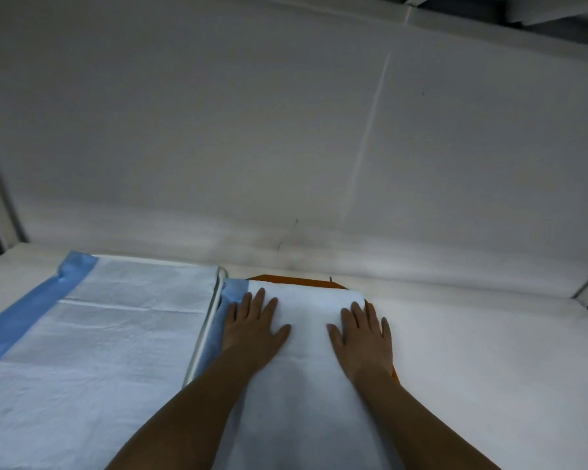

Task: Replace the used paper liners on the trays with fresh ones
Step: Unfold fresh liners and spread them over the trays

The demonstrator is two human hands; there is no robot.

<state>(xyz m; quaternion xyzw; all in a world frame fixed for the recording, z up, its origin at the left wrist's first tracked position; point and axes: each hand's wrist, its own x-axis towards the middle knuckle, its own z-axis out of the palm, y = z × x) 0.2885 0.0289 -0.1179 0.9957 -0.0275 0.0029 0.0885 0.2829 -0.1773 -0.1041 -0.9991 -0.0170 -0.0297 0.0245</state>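
Observation:
A white paper liner with a blue edge (302, 334) lies over an orange tray (296, 280), whose rim shows only at the far end and in a sliver on the right. My left hand (252, 329) presses flat on the liner's left side, fingers straight and spread. My right hand (362, 334) lies flat on the liner's right side, close to the tray's right edge. To the left, a second tray with a pale metal rim (206, 320) carries a larger white liner (92, 351) with a blue border.
Both trays sit on a white covered table (489, 351) that stretches to the right. A white padded wall (286, 130) rises right behind the trays. A grey frame post (0, 198) stands at the far left.

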